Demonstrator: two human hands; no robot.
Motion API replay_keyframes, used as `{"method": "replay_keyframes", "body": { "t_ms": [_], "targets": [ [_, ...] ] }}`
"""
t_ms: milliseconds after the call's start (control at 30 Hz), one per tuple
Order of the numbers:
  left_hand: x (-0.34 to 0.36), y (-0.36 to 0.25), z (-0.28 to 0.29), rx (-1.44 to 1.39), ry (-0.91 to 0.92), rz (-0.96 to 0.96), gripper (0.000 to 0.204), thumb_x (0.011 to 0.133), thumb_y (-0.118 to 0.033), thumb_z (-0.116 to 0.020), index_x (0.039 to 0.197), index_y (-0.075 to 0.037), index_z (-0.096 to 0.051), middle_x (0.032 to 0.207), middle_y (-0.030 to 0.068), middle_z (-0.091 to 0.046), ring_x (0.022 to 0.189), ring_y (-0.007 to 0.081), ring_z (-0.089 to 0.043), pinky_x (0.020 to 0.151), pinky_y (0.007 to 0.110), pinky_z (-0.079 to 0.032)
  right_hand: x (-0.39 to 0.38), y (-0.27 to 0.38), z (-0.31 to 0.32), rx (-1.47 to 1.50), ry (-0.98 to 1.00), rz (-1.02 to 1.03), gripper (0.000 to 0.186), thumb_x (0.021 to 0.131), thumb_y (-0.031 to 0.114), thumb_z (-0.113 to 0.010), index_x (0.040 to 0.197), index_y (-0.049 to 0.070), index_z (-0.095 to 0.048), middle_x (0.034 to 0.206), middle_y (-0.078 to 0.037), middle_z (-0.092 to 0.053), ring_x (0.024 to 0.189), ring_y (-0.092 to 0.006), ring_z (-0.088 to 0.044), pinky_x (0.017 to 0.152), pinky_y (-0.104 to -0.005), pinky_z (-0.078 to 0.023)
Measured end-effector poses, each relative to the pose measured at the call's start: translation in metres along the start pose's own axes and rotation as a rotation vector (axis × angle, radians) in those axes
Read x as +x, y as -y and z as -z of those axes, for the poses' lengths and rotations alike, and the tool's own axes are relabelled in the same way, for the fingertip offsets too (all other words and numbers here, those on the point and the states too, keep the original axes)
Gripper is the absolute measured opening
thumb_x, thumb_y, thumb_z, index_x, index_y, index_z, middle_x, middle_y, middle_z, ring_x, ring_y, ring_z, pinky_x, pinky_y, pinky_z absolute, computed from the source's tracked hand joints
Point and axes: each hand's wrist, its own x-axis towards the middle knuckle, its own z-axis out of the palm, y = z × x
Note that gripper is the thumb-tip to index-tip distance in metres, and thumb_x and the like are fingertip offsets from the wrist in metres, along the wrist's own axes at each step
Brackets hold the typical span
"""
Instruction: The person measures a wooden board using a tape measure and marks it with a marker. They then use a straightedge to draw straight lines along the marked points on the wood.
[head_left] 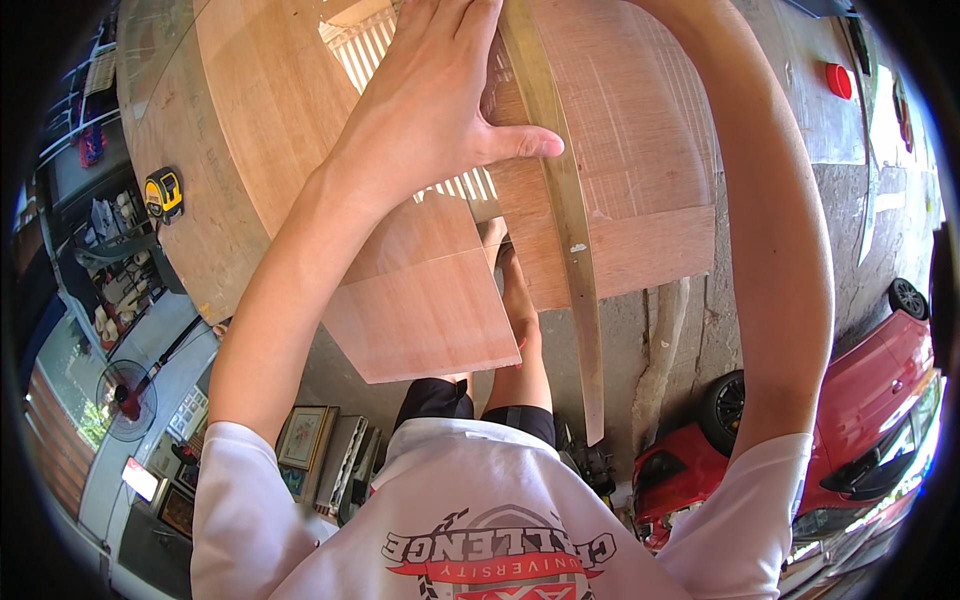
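My left hand (pixel 435 95) lies over thin plywood, fingers stretched toward the top edge, where their tips are cut off. Its thumb reaches across a long, narrow wooden strip (pixel 572 235), which runs from the top edge down past the near side of the wood. To the right of the strip is a reddish plywood panel (pixel 640 130). A second plywood piece (pixel 430 315) lies under my left forearm, its near end sticking out toward me. Slatted light falls in the gap between the pieces. My right forearm runs up the right side, but the hand is beyond the top edge.
A yellow and black tape measure (pixel 163 195) sits on the large wooden worktop (pixel 190 255) at left. A red round cap (pixel 838 80) lies at the far right. Beyond are a red car (pixel 870 390), a standing fan (pixel 127 398) and framed pictures (pixel 305 440) near the floor.
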Motion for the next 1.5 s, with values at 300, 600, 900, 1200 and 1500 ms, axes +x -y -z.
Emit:
{"method": "replay_keyframes", "body": {
  "t_ms": [300, 600, 900, 1200, 1500],
  "targets": [
    [0.0009, 0.0014, -0.0015, 0.062, -0.002, -0.003, 0.133, 0.07, -0.065, -0.084, 0.148, 0.023, -0.022, 0.157, 0.0439, -0.021, 0.15, 0.0532, -0.022, 0.126, 0.052, -0.023, -0.0005, 0.0019, 0.0017, -0.019, 0.002, -0.007, 0.026, 0.092, 0.02, -0.071, 0.096, -0.005, -0.071, 0.085, -0.025, -0.072, 0.082, -0.0405, -0.072, 0.075, -0.0441, -0.055],
    [0.0009, 0.0002, -0.0009, 0.09, -0.019, -0.023, 0.133, 0.07, -0.064, -0.085, 0.149, 0.023, -0.022, 0.157, 0.0439, -0.021, 0.15, 0.0533, -0.022, 0.125, 0.052, -0.023, 0.0002, -0.0001, -0.0008, 0.0, -0.003, 0.0, 0.025, 0.092, 0.02, -0.071, 0.095, -0.005, -0.07, 0.085, -0.025, -0.072, 0.081, -0.0404, -0.071, 0.074, -0.0441, -0.055],
    [-0.0003, -0.0001, 0.0003, -0.019, -0.009, 0.006, 0.133, 0.07, -0.063, -0.086, 0.149, 0.023, -0.022, 0.157, 0.0438, -0.021, 0.15, 0.0535, -0.023, 0.125, 0.051, -0.023, -0.0001, -0.0009, -0.0017, 0.015, -0.013, 0.019, 0.025, 0.091, 0.02, -0.071, 0.095, -0.005, -0.07, 0.084, -0.025, -0.071, 0.081, -0.0409, -0.071, 0.074, -0.0442, -0.054],
    [-0.0003, -0.0006, 0.0014, -0.018, -0.014, -0.003, 0.133, 0.069, -0.064, -0.086, 0.148, 0.023, -0.023, 0.157, 0.0436, -0.022, 0.15, 0.0534, -0.023, 0.125, 0.051, -0.024, -0.0011, -0.0004, -0.0015, -0.016, -0.023, 0.018, 0.025, 0.091, 0.02, -0.071, 0.094, -0.005, -0.07, 0.084, -0.025, -0.071, 0.081, -0.0412, -0.07, 0.074, -0.0445, -0.054],
    [-0.0009, -0.0006, 0.0001, -0.006, -0.029, -0.019, 0.131, 0.071, -0.062, -0.085, 0.149, 0.023, -0.023, 0.157, 0.0436, -0.021, 0.15, 0.0531, -0.022, 0.125, 0.051, -0.023, 0.0013, -0.0013, -0.0028, -0.02, -0.017, 0.026, 0.026, 0.091, 0.02, -0.071, 0.094, -0.006, -0.07, 0.085, -0.026, -0.071, 0.081, -0.0413, -0.071, 0.074, -0.0447, -0.054]
  ]
}}
